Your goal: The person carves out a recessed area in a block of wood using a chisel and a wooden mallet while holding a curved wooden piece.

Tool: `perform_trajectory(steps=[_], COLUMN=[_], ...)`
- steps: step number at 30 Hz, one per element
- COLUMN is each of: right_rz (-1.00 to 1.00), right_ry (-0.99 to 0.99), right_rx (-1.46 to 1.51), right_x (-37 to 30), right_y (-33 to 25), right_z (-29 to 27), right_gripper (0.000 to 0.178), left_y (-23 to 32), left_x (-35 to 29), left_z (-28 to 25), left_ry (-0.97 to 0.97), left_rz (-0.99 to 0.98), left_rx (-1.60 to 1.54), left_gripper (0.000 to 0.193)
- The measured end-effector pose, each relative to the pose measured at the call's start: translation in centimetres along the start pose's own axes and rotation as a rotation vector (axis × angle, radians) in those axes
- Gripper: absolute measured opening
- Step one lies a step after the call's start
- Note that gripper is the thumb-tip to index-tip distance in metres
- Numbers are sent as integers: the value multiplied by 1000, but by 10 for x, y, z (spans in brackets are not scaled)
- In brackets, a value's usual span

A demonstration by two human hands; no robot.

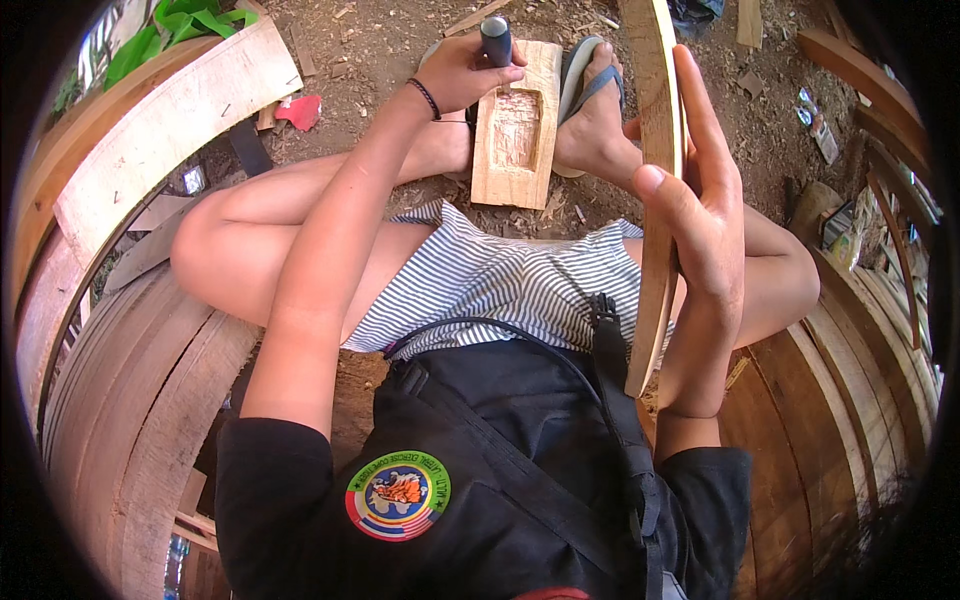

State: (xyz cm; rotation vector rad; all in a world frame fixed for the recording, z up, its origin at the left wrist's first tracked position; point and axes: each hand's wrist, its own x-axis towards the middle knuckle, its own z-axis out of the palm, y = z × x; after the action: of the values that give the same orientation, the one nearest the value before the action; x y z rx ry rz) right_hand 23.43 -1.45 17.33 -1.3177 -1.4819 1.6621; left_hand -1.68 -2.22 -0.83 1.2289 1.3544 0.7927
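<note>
My left hand (462,76) is closed around the dark handle of an upright chisel (495,42) with a pale end cap; its blade is hidden below my fingers. Under that hand lies a wooden block (508,190) with a rough, shallow rectangular recess (516,135) cut into it. My right hand (708,225) grips a long wooden board (655,230), seen nearly edge-on, with the thumb on one side and the fingers on the other. The board stands in front of my right leg, apart from the block.
My feet, one in a flip-flop (572,80), flank the block on dirt ground (380,60) strewn with wood chips. Curved planks (180,140) rise at the left, and more wooden pieces (870,80) lie at the right. A red scrap (299,112) lies near my left knee.
</note>
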Motion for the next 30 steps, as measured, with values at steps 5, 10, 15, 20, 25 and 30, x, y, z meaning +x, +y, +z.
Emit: perform_trajectory(steps=[5,10,15,20,25,30], right_rz=[24,-8,-54,-292,-370,-189], right_ry=[32,-24,85,-47,-57,-139], right_rx=[-76,-54,19,-453,-476,-803], right_x=[-9,-7,-20,-16,-8,10], right_y=[-13,-8,-24,20,-3,28], right_z=[5,2,18,3,-5,2], right_gripper=[101,100,97,86,81,82], left_y=[4,2,6,0,-21,-14], left_x=[-2,-2,-5,6,11,35], left_z=[-1,4,15,25,26,22], left_ry=[-6,-6,-18,54,86,70], left_rz=[27,40,183,277,232,299], left_rx=[-12,7,105,351,175,149], left_gripper=[14,13,13,29,32,31])
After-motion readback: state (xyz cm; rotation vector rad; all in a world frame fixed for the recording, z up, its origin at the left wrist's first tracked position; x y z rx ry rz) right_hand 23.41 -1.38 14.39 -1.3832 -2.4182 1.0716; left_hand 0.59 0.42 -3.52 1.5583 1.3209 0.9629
